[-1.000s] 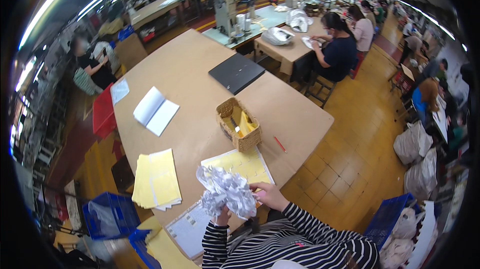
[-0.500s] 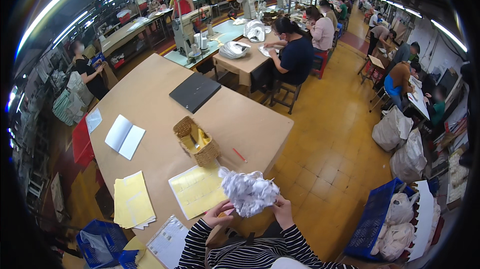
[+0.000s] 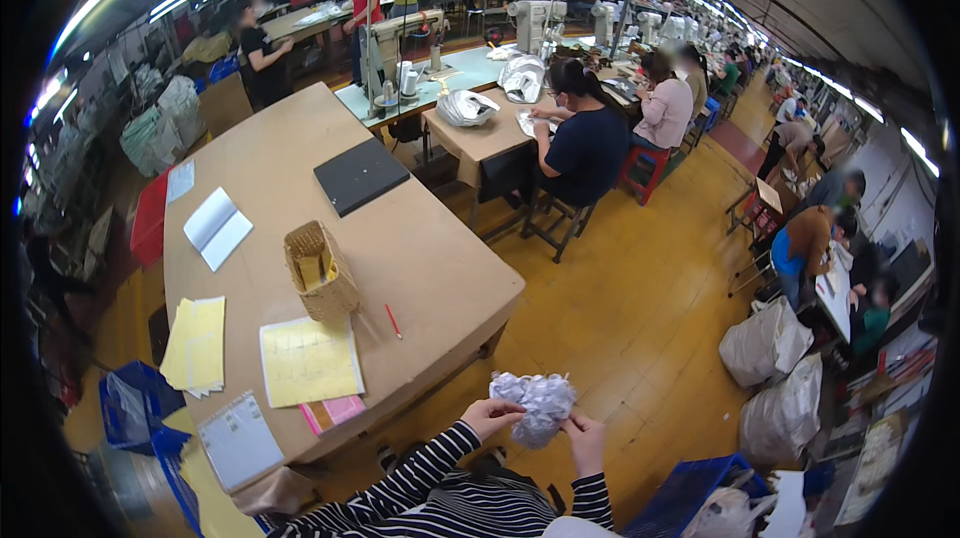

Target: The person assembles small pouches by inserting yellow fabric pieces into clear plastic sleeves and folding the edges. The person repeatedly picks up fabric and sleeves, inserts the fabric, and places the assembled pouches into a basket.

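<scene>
A bunched white bundle (image 3: pixel 541 406), soft and frilly like gathered strips of fabric or cord, hangs over the floor in front of my body. My left hand (image 3: pixel 492 418) pinches its left side with fingers closed. At its lower right edge, my right hand (image 3: pixel 584 438) grips it between thumb and fingers. Exactly what the bundle is made of is too small to tell. Left of my hands stands a brown-topped table (image 3: pixel 440 268), apart from the bundle. On its near part lie a yellow sheet (image 3: pixel 312 363), a pink booklet (image 3: pixel 335 412) and a red pencil (image 3: pixel 393 322).
A wicker basket (image 3: pixel 325 278), an open notebook (image 3: pixel 218 228) and a black flat board (image 3: pixel 360 178) rest on the table. Blue crates (image 3: pixel 690 498) flank me low on both sides. White sacks (image 3: pixel 767 341) stand at right. A seated person (image 3: pixel 575 153) works ahead at another table.
My view has turned right, so the table sits further left. The bundle has moved from beside the table's near corner to over the floor, still in both hands, and looks more compact.
</scene>
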